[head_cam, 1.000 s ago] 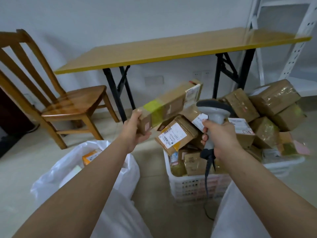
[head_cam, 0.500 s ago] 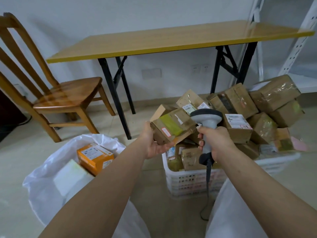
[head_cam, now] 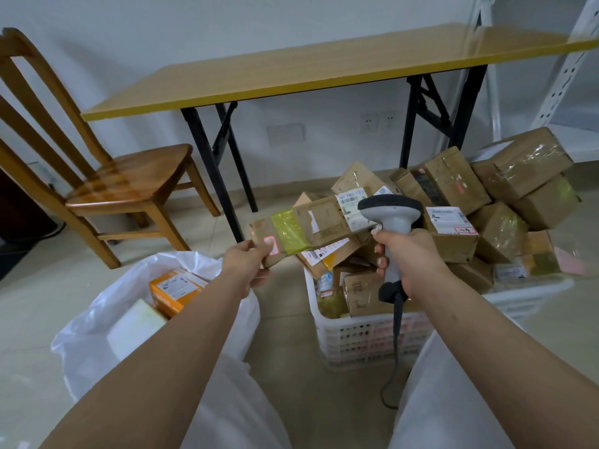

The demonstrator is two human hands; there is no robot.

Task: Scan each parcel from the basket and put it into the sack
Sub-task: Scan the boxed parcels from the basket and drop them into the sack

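1. Scanning is the step in hand: the left hand (head_cam: pixel 248 264) pinches the near end of a long flat parcel (head_cam: pixel 311 226) and holds it level at mid-frame, above the gap between sack and basket.
2. The right hand (head_cam: pixel 410 259) is wrapped around the handle of the scanner (head_cam: pixel 390 218), whose head sits just beside the parcel's white label (head_cam: pixel 355 205) at its far end.
3. Right of centre, the white basket (head_cam: pixel 363 338) on the floor is heaped with brown parcels.
4. At lower left, the white sack (head_cam: pixel 97 322) stands open, with an orange box (head_cam: pixel 175 291) and a pale one already inside.
5. Next, I judge, the scanner must read the label; then the left hand carries the parcel down-left and drops it into the sack.
6. Many parcels remain, so the task looks far from finished.
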